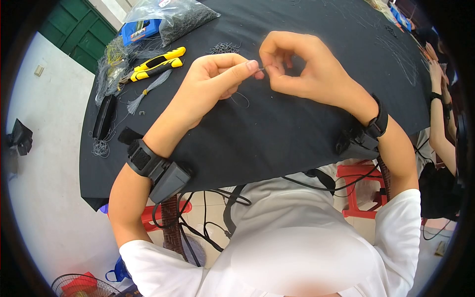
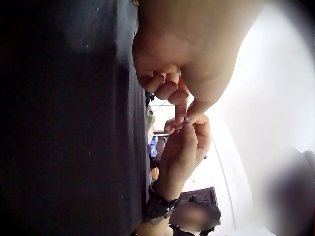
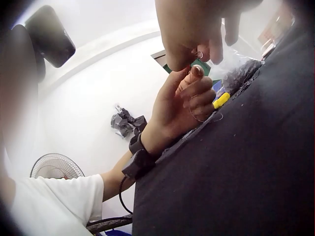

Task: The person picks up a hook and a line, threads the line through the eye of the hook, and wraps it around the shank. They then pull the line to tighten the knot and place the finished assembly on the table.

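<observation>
Over the black-covered table (image 1: 257, 133), the two hands meet fingertip to fingertip. My left hand (image 1: 213, 79) pinches a thin grey line (image 1: 242, 101) between thumb and index finger; a loose curve of it hangs below the palm. From the other side my right hand (image 1: 307, 64) pinches the same spot with thumb and index finger. A tiny dark piece (image 2: 185, 119) shows between the fingertips in the left wrist view; its kind cannot be told. The right wrist view shows a small bright loop (image 3: 200, 55) by the right fingers. A heap of small dark wire pieces (image 1: 225, 48) lies just beyond the left hand.
Yellow-and-black pliers (image 1: 156, 64) lie left of the hands, near a tied bundle of grey line (image 1: 146, 94) and a black case (image 1: 104, 118). A clear bag (image 1: 185, 22) of dark pieces stands at the back. Other people's arms (image 1: 438, 84) reach in at the right.
</observation>
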### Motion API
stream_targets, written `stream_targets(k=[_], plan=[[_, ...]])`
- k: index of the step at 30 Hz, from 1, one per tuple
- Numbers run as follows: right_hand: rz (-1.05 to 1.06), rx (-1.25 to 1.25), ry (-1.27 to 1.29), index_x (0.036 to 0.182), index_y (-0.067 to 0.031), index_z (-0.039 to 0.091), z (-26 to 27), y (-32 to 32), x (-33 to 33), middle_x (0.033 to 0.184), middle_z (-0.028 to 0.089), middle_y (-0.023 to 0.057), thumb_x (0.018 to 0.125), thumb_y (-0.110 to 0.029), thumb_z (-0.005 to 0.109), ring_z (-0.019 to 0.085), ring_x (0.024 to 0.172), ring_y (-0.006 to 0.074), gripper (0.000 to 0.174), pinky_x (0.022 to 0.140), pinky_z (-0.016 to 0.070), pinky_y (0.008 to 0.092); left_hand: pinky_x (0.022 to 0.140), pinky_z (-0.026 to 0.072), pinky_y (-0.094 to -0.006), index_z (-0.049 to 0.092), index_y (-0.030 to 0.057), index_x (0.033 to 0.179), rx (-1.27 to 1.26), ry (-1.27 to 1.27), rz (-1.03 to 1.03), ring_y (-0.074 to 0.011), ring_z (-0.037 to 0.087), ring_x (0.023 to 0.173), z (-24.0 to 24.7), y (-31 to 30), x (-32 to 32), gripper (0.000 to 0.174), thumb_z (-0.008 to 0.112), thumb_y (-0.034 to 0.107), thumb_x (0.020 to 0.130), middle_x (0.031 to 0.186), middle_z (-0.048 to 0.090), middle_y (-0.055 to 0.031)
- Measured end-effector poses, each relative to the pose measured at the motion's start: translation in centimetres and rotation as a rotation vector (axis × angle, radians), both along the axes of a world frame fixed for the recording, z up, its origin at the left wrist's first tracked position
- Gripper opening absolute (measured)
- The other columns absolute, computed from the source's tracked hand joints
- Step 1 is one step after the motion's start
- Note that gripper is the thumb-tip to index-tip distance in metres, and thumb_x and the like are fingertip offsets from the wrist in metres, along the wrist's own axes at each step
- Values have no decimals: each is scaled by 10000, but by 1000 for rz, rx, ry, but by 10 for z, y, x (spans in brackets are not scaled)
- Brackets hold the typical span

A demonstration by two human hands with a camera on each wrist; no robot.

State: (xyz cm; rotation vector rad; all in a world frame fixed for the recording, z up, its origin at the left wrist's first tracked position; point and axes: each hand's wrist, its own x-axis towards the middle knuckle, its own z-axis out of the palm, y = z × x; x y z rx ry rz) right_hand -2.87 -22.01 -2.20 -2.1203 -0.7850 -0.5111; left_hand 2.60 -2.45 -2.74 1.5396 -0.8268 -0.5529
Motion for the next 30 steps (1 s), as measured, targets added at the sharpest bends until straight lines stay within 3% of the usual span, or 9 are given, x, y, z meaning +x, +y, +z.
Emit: stream_targets(k=[14,23,30], plan=[[-1,-1,6,767,-45,512,3,-1,-3,687,507,-22,707,-15,558,480,611,66,81,557,366,220,447,183,-193,659,14,876,-57,94,-25,2,262,493,-6,0,2,243,576,242,877,546,348,96],[-8,22,-57,746,-59,526,0,-1,0,630,489,-39,705,-83,605,451,587,36,92,510,353,193,455,197,-172,675,32,902,-80,45,39,20,315,518,-6,0,1,177,642,190,831,617,489,85],[-14,19,-44,748,-59,526,0,-1,1,627,483,-36,710,-82,602,468,585,37,88,502,351,195,467,209,-174,688,45,892,-83,45,102,19,328,530,-4,0,0,171,657,194,815,623,501,88]])
